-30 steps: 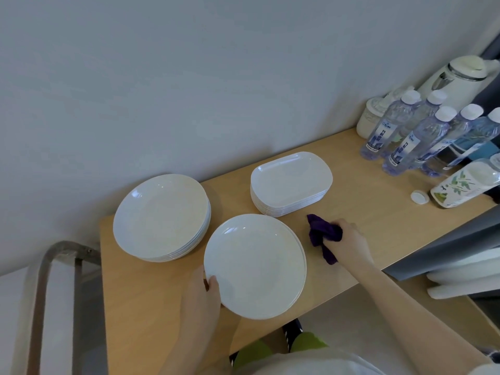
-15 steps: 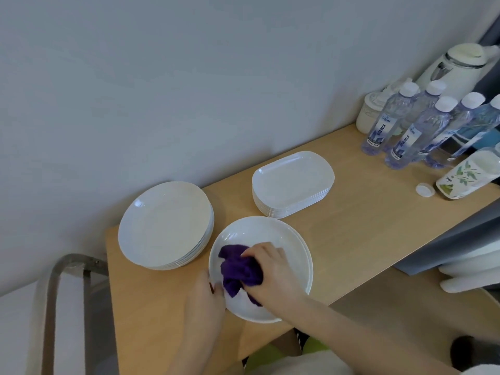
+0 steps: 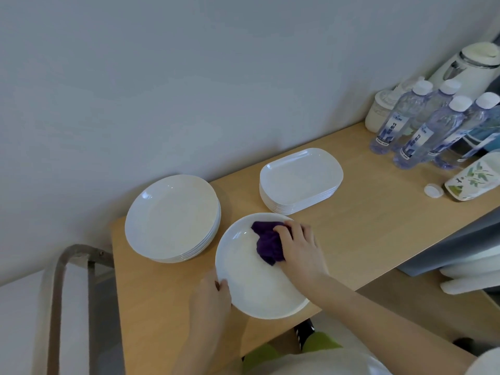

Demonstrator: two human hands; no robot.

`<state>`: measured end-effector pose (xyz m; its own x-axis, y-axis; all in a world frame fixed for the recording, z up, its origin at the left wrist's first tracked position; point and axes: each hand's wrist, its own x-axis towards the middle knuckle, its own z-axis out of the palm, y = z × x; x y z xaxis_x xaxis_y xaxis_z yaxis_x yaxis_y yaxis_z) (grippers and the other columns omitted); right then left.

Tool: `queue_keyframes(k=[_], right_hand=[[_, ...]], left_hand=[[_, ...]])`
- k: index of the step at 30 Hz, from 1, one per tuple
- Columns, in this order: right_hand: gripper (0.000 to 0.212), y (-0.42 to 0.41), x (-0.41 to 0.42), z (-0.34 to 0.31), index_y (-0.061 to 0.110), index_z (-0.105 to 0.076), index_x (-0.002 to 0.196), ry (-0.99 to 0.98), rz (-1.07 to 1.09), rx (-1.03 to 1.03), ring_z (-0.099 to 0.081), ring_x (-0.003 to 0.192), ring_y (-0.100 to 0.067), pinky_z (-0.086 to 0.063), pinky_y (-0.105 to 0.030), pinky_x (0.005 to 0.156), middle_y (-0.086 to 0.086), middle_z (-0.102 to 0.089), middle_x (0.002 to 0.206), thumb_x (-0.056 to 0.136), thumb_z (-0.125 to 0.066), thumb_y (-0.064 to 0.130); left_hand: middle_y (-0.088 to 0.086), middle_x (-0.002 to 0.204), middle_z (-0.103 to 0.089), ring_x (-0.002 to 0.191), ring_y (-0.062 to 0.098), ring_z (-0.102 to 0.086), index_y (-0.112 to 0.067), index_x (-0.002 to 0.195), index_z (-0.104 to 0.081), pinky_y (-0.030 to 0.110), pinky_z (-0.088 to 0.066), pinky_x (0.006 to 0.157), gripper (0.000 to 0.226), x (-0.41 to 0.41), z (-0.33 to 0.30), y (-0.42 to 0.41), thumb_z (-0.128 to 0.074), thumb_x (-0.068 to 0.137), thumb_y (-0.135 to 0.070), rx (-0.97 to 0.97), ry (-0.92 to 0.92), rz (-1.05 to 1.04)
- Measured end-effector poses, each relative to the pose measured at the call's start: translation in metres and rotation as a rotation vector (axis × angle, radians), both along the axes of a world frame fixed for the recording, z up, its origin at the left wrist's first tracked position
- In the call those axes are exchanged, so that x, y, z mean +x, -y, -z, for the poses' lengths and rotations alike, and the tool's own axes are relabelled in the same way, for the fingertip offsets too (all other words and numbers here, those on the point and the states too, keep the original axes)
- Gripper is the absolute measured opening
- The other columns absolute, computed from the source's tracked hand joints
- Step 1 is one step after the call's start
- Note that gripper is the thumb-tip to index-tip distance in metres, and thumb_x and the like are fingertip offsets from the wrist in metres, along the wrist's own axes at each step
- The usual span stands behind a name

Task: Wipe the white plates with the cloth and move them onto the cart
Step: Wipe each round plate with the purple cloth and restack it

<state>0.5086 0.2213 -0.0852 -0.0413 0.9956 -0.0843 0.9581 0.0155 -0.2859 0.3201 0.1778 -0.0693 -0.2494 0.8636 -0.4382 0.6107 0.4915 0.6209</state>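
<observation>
Wiping the front round plate on the wooden table

The right hand bunches the purple cloth in curled fingers against the upper right of the white plate, having swept there from its left side half a second ago; the left hand still pinches the plate's near-left rim.
</observation>
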Motion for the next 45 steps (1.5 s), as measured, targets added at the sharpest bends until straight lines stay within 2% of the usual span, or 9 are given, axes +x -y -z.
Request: queue_keyframes(k=[3,8,16,22,28,33,37,42,45], right_hand=[[0.047,-0.02,-0.026,-0.002,0.022,-0.037,0.133,-0.052,0.076,0.04,-0.035,0.118,-0.027,-0.033,-0.032,0.102,0.0,-0.034,0.14,0.088,-0.05,0.02],[0.052,-0.023,-0.061,-0.002,0.021,-0.043,0.133,-0.209,-0.158,0.026,-0.032,0.124,-0.026,-0.036,-0.036,0.1,0.002,-0.037,0.141,0.085,-0.06,0.026],[0.051,0.011,-0.047,0.001,0.022,-0.047,0.13,-0.166,-0.423,-0.011,-0.037,0.12,-0.024,-0.038,-0.036,0.096,0.003,-0.045,0.135,0.084,-0.063,0.037],[0.051,0.022,-0.006,0.002,0.024,-0.044,0.131,0.009,-0.317,-0.074,-0.035,0.124,-0.023,-0.031,-0.033,0.102,0.004,-0.04,0.135,0.086,-0.051,0.049],[0.055,0.0,0.001,0.007,0.017,-0.045,0.126,-0.02,-0.166,-0.07,-0.041,0.119,-0.023,-0.035,-0.03,0.101,0.0,-0.046,0.129,0.082,-0.061,0.045],[0.043,-0.018,-0.022,0.008,0.019,-0.048,0.116,-0.137,-0.066,-0.027,-0.049,0.099,-0.02,-0.04,-0.028,0.084,0.0,-0.053,0.108,0.082,-0.059,0.044],[0.035,-0.026,-0.038,0.005,0.017,-0.05,0.109,-0.211,-0.051,-0.046,-0.052,0.089,-0.018,-0.043,-0.028,0.074,0.002,-0.054,0.097,0.084,-0.059,0.041],[0.016,-0.025,-0.049,-0.004,0.024,-0.042,0.076,-0.454,-0.029,-0.116,-0.056,0.061,-0.003,-0.04,-0.016,0.056,0.009,-0.058,0.067,0.088,-0.053,0.029],[0.021,-0.025,-0.055,-0.01,0.024,-0.037,0.073,-0.553,0.052,-0.164,-0.054,0.056,-0.009,-0.04,-0.02,0.055,0.006,-0.056,0.063,0.091,-0.047,0.027]], left_hand=[[0.002,0.071,-0.063,0.068,0.02,-0.066,-0.023,0.095,-0.06,0.037,-0.057,0.066,0.016,-0.003,-0.003,-0.002,-0.047,0.095,-0.015,0.0,0.031,0.019],[0.005,0.072,-0.058,0.07,0.025,-0.065,-0.014,0.087,-0.056,0.045,-0.057,0.07,0.011,-0.005,-0.003,-0.002,-0.049,0.096,-0.016,-0.006,0.028,0.027],[0.001,0.066,-0.058,0.058,0.021,-0.064,-0.03,0.09,-0.059,0.039,-0.058,0.053,0.027,-0.006,-0.004,0.001,-0.055,0.092,-0.003,0.1,0.254,-0.038],[-0.001,0.07,-0.057,0.06,0.017,-0.064,-0.05,0.089,-0.051,0.022,-0.053,0.046,0.044,-0.004,-0.002,0.005,-0.054,0.092,-0.007,0.131,0.286,-0.068],[-0.007,0.075,-0.058,0.062,0.013,-0.064,-0.045,0.099,-0.05,0.016,-0.049,0.046,0.037,-0.002,0.002,0.007,-0.05,0.095,-0.008,0.132,0.274,-0.07],[-0.011,0.073,-0.058,0.059,0.011,-0.064,-0.043,0.099,-0.05,0.012,-0.046,0.045,0.032,-0.002,0.002,0.006,-0.049,0.096,-0.01,0.123,0.246,-0.064],[-0.008,0.072,-0.057,0.062,0.015,-0.064,-0.039,0.094,-0.051,0.021,-0.053,0.05,0.028,-0.001,-0.001,0.005,-0.048,0.096,-0.012,0.118,0.215,-0.041],[-0.003,0.067,-0.056,0.062,0.023,-0.065,-0.038,0.079,-0.051,0.034,-0.057,0.058,0.034,-0.001,-0.005,0.005,-0.047,0.096,-0.009,0.111,0.211,-0.039],[-0.006,0.07,-0.057,0.061,0.018,-0.066,-0.033,0.085,-0.052,0.025,-0.054,0.051,0.025,-0.001,-0.004,0.005,-0.047,0.097,-0.011,0.106,0.205,-0.05]])
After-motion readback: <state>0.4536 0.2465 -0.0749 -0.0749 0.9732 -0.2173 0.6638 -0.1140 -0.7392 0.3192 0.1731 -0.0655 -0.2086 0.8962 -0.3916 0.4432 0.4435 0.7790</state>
